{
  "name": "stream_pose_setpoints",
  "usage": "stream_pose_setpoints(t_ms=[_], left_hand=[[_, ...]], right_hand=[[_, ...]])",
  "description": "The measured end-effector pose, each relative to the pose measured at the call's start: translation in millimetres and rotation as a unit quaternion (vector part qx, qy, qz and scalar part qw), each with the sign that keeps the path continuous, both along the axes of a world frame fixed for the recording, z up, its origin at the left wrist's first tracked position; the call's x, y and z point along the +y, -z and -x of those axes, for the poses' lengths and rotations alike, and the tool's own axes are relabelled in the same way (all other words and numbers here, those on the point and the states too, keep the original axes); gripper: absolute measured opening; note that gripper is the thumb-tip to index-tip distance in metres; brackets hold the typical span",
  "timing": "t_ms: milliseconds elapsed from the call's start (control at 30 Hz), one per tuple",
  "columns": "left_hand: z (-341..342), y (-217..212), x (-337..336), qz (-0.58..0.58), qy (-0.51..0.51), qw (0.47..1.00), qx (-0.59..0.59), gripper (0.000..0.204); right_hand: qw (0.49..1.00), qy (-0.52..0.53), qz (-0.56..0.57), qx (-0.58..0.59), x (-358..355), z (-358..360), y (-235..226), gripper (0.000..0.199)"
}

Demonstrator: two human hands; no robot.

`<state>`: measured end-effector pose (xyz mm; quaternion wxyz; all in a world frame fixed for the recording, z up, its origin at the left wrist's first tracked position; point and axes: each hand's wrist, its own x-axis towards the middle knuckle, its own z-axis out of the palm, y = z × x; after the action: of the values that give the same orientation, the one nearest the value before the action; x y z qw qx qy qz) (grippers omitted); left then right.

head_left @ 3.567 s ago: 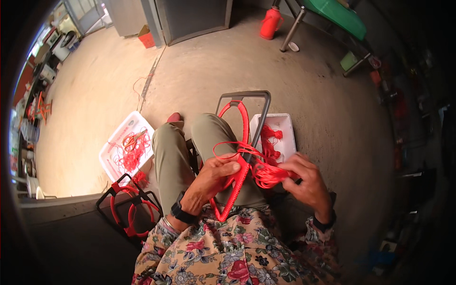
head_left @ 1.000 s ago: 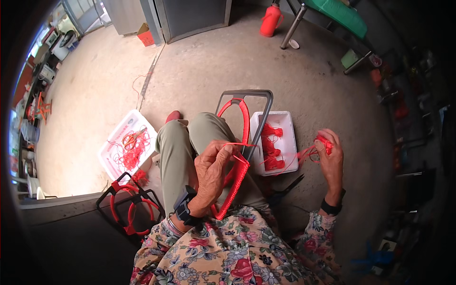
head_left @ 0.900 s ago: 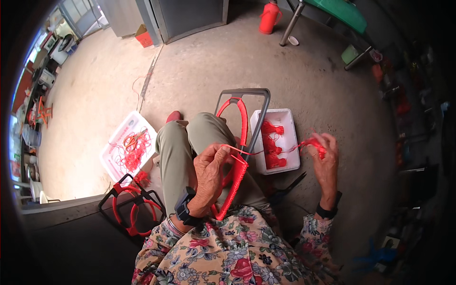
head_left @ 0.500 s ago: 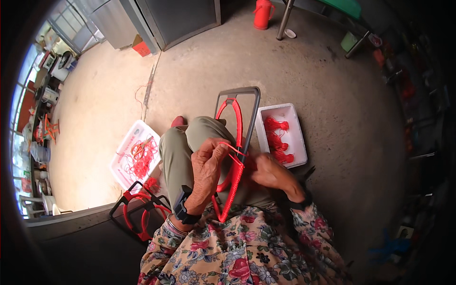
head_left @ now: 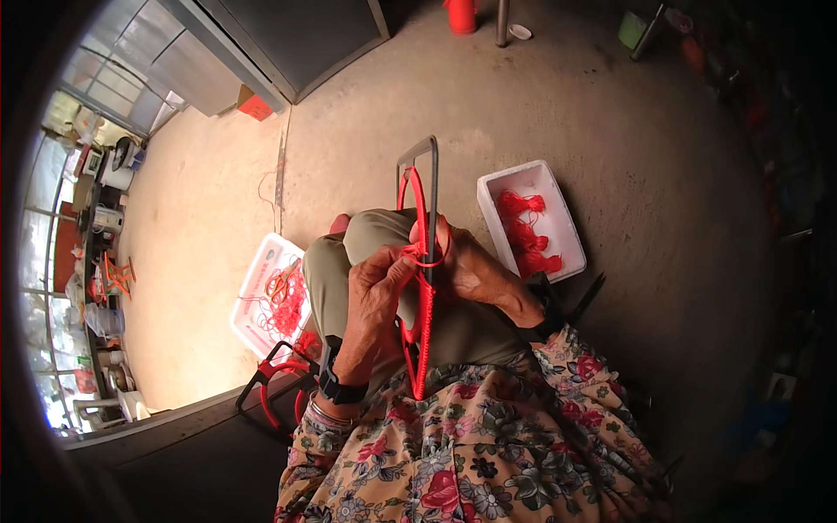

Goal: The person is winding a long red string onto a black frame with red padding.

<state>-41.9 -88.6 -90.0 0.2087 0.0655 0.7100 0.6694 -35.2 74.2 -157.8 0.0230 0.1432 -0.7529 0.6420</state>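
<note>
Upright over my lap stands a dark metal frame (head_left: 433,187) with a red-wrapped ring (head_left: 418,200) inside it. Tight coils of red cord (head_left: 425,340) cover the side nearer my body. My left hand (head_left: 375,283) is closed, pinching a loop of the cord between thumb and fingertips at the bar. On the other side of the bar, my right hand (head_left: 475,270) is closed with its fingers curled behind the frame; its fingertips are hidden. A bit of loose cord crosses the bar between both hands.
A white foam box (head_left: 567,213) with red cord bundles stands right of my knees. At left, another white box (head_left: 248,327) holds tangled red cord and scissors (head_left: 281,283). Further red-and-black frames (head_left: 270,370) lie beside my left arm. A red flask (head_left: 460,16) stands far ahead.
My right hand has come in from the right against the bar, and the loose cord has drawn into a smaller loop. The frame has turned more edge-on. The view has shifted.
</note>
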Motion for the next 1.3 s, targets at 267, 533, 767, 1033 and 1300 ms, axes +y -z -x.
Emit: stream_pose_setpoints(t_ms=[267, 533, 767, 1033, 1300], left_hand=[[-7, 11, -1, -0.028, -0.101, 0.994, 0.01, 0.018], [-10, -4, -2, -0.076, -0.174, 0.978, -0.082, 0.02], [-9, -6, -10, -0.068, -0.215, 0.972, -0.067, 0.02], [-7, -5, -11, -0.045, -0.237, 0.969, -0.047, 0.023], [-6, -2, -9, 0.052, -0.225, 0.97, 0.077, 0.021]], right_hand=[[0.998, 0.025, -0.045, -0.033, 7, -22, -5, 0.051], [0.976, -0.098, 0.149, -0.127, 6, -18, -44, 0.069], [0.941, -0.114, 0.245, -0.204, -14, -9, -50, 0.063], [0.939, -0.1, 0.247, -0.218, -23, -6, -50, 0.066], [0.935, -0.091, 0.26, -0.224, -27, -9, -59, 0.066]])
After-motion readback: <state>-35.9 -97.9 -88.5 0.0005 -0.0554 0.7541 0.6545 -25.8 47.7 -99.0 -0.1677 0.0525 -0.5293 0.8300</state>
